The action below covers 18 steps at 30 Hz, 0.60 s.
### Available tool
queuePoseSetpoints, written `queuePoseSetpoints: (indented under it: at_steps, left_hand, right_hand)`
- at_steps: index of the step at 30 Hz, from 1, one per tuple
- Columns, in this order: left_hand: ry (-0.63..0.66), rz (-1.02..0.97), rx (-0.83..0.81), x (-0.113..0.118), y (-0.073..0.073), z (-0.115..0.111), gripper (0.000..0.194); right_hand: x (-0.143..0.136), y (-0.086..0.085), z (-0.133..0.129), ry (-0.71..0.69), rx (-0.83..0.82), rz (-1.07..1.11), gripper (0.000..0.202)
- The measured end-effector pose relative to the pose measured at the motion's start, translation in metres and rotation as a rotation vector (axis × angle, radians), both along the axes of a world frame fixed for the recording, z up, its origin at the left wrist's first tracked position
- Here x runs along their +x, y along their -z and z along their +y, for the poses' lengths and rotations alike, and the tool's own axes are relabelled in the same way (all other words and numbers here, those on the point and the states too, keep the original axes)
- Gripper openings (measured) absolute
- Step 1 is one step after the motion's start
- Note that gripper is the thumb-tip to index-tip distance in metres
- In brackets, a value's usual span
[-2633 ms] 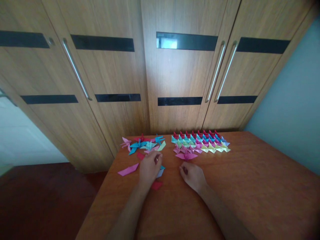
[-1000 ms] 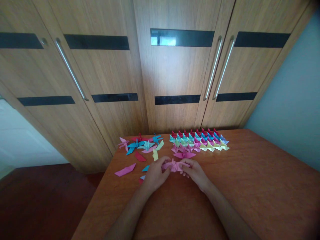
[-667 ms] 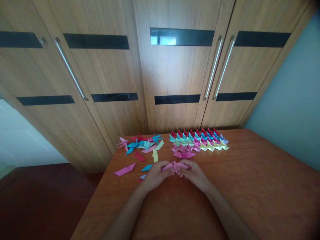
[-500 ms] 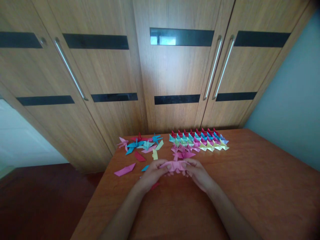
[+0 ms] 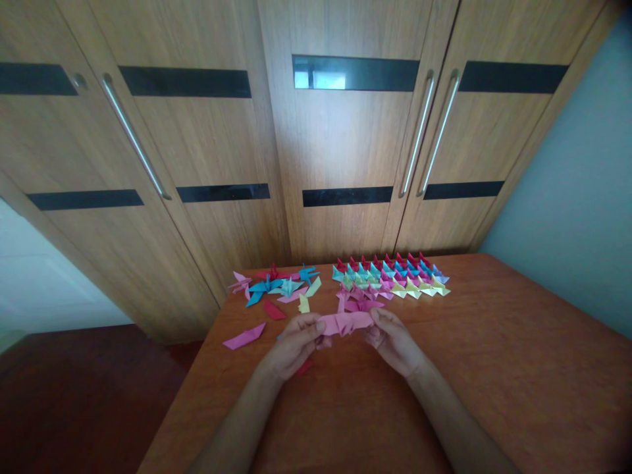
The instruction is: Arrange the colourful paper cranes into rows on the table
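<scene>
A pink origami crane point(image 5: 346, 323) is stretched between my two hands, above the brown table point(image 5: 474, 375). My left hand point(image 5: 299, 342) pinches its left end with thumb and fingers. At the opposite end my right hand point(image 5: 394, 337) pinches the other tip. Just behind it lies a darker pink folded paper point(image 5: 364, 305), partly covered. A red paper piece point(image 5: 305, 367) shows beside my left wrist, mostly hidden by the hand.
Rows of small folded paper pieces point(image 5: 390, 275) in several colours stand at the back. Loose cranes point(image 5: 269, 284) lie at the back left, with a magenta folded strip point(image 5: 245, 336) and a red strip point(image 5: 274, 310) nearer. A wooden wardrobe point(image 5: 345, 138) rises behind the table.
My fingers have shifted outward to the ends of the pink crane, so more of its middle shows. The view has turned slightly; the other papers lie as before.
</scene>
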<state>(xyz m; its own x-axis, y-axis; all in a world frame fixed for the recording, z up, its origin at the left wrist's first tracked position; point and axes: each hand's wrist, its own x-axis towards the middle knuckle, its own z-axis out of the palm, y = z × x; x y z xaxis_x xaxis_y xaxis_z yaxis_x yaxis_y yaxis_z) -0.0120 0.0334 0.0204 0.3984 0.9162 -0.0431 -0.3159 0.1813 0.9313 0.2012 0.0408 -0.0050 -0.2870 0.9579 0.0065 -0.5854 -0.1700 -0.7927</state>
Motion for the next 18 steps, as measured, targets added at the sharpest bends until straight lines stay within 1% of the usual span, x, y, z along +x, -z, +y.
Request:
queuePoseSetpoints:
  at_steps: [3,6,9,11,13,15,16,18]
  left_hand:
    - [-0.045,0.025,-0.002,-0.0004,0.0006,0.0029,0.026]
    - [-0.087,0.008,-0.022,-0.0002,-0.0002,0.0049,0.028]
    - [-0.092,-0.025,-0.038,-0.0001,-0.0018,0.0051,0.028]
    - [-0.082,-0.025,-0.029,-0.0004,-0.0020,0.0052,0.027]
    - [-0.081,-0.002,-0.008,-0.0008,-0.0012,0.0060,0.027]
    - [-0.091,0.038,0.024,-0.0011,0.0006,0.0077,0.027]
    - [-0.100,0.061,0.044,-0.0010,0.0017,0.0087,0.027]
    - [-0.121,0.112,0.079,-0.0003,0.0038,0.0106,0.027]
  right_hand:
    - [0.0007,0.0002,0.0014,0.041,-0.019,0.002,0.030]
    - [0.0019,0.0003,0.0025,0.063,-0.022,0.020,0.031]
    - [0.0036,0.0010,0.0035,0.084,-0.010,0.023,0.029]
    - [0.0045,0.0024,0.0044,0.108,-0.003,-0.012,0.030]
    - [0.0052,0.0045,0.0062,0.143,0.023,-0.095,0.030]
    - [0.0059,0.0069,0.0086,0.211,0.078,-0.237,0.030]
    - [0.0065,0.0078,0.0097,0.270,0.112,-0.324,0.030]
    - [0.0076,0.0085,0.0102,0.440,0.186,-0.501,0.031]
